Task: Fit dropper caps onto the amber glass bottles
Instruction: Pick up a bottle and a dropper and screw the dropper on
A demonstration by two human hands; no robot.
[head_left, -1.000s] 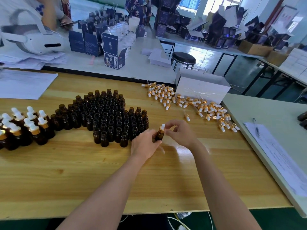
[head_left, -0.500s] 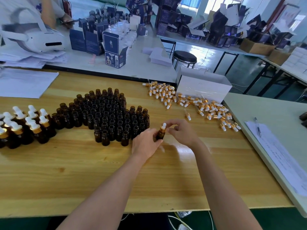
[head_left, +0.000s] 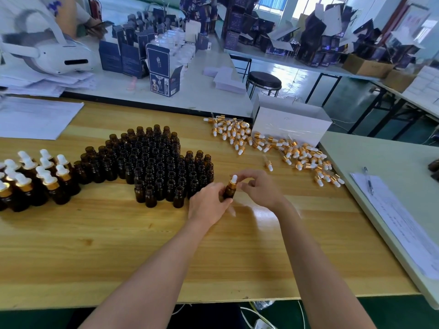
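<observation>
My left hand (head_left: 209, 203) grips an amber glass bottle (head_left: 230, 191) standing near the middle of the wooden table (head_left: 118, 245). Its dropper cap (head_left: 233, 181), white bulb over a gold collar, sits on the neck, and my right hand (head_left: 259, 188) pinches that cap between thumb and fingertips. A dense cluster of several uncapped amber bottles (head_left: 154, 167) stands just left of my hands. Several capped bottles (head_left: 35, 179) stand at the far left. A scatter of loose dropper caps (head_left: 268, 143) lies at the back right.
A white open box (head_left: 289, 124) stands behind the loose caps. Paper sheets (head_left: 35, 117) lie at the back left. To the right, a pale table holds a paper form (head_left: 403, 224) and a pen (head_left: 368, 181). A person sits behind a white headset (head_left: 54, 55) across the far table.
Both hands stay on the same bottle and cap; my right fingers have shifted slightly around the cap. The bottle has not moved on the table.
</observation>
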